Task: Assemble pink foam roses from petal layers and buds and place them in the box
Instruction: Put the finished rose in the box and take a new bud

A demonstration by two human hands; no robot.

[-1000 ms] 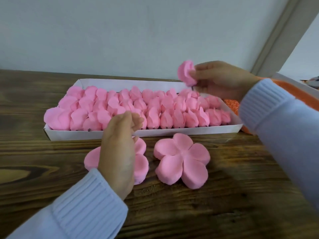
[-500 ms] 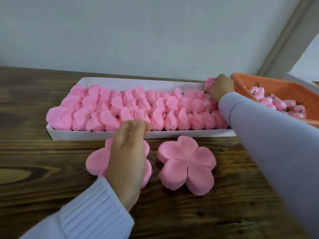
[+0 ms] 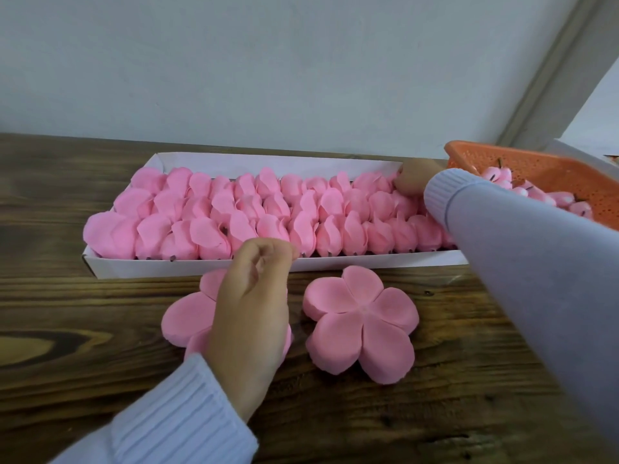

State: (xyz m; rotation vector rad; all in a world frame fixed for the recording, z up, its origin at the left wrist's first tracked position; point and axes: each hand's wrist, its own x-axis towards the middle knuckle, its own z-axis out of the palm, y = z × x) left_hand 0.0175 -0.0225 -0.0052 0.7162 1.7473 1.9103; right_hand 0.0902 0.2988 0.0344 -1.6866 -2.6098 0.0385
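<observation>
Nearest: a pale ribbed sleeve point(image 3: 174, 413), then the left hand point(image 3: 249, 316) hovering over the left petal layer point(image 3: 186, 318) and covering most of it. Its fingers point(image 3: 268, 259) are curled in, tips close together. Nothing shows between them, but cannot tell if they pinch something small. Just beside it, the right petal layer point(image 3: 360, 324) lies flat on the counter point(image 3: 100, 380): five petals, untouched, no bud in it. Both layers sit just in front of the box point(image 3: 201, 267).

Box: long, white, shallow, packed with roses point(image 3: 268, 212) in about three rows, nearly end to end. The right hand point(image 3: 413, 182) is down at the far right corner of the box, in among the end roses. Its fingers are hidden by the knuckles and the foam, so cannot tell whether they hold a rose. Right of the box is an orange basket point(image 3: 536, 165) with loose buds point(image 3: 539, 197).

Progress, as a judgement: the box looks almost full, with room only at the right end, if any. Left to do: the two flat layers need buds, assembling and boxing. The basket has more buds than there are layers in view.

Surface: dark stained wood counter, strong grain, pale knot at the left. Behind it is a plain pale wall point(image 3: 301, 61), with a slanted light trim point(image 3: 552, 78) at far right.
</observation>
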